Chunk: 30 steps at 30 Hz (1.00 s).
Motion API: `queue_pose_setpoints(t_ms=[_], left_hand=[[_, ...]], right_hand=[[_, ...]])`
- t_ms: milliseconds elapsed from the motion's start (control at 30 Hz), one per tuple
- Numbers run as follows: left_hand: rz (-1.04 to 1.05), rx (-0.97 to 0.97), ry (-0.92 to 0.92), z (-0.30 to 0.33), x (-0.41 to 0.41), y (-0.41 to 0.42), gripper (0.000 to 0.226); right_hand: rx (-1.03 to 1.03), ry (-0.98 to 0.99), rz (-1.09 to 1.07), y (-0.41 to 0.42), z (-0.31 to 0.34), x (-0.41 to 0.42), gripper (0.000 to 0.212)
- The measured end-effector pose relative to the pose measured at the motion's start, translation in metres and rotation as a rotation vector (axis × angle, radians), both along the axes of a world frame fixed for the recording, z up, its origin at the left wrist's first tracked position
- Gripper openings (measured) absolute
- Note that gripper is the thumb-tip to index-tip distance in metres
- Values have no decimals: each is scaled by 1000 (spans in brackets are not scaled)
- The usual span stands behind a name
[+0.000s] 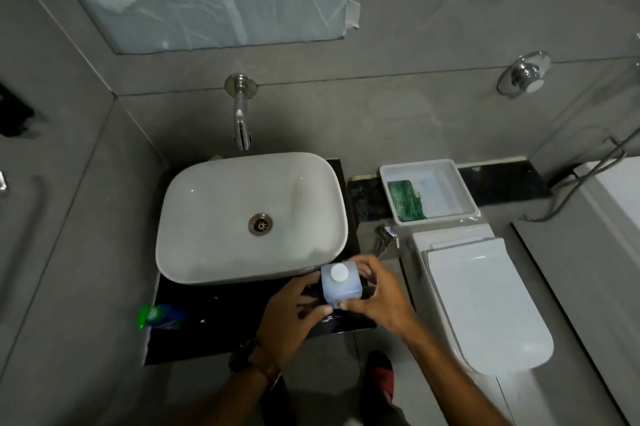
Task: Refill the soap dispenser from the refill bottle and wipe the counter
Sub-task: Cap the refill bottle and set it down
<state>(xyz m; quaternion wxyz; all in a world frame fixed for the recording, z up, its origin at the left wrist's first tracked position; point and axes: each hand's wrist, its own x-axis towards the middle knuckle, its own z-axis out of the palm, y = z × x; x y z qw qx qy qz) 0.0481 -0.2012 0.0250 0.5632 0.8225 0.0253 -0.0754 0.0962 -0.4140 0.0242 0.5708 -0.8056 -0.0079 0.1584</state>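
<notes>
Your right hand [372, 297] curls round the bottle [341, 284], which stands capped on the counter [207, 328] between your hands; your left hand [294, 314] grips something dark just beside it, not identifiable. Judged from this, pouring and wiping are not yet done.

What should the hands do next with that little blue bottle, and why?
Probably twist off the white cap. The blue bottle stands upright on the dark counter with its cap on, so nothing can pour yet. The right hand already grips the bottle's side, and the left hand is at its base.
</notes>
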Motion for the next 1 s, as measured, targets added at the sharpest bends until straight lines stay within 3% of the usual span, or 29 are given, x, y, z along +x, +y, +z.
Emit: queue_pose_setpoints(t_ms=[233,533,733,867,1000], left_hand=[[47,31,97,-56,3,-18,57],[79,13,137,-84,-8,-20,54],[101,5,218,-102,-11,-19,67],[64,-3,248,-109,-14,-26,70],[101,43,203,-116,-11,-35,57]], right_hand=[[-11,82,-78,2,-69,-8,77],[6,107,-79,4,-95,-13,79],[-43,146,-81,-4,-98,-21,105],[-101,186,-190,3,-99,-42,76],[-62,182,-281,17,-100,-50,51]])
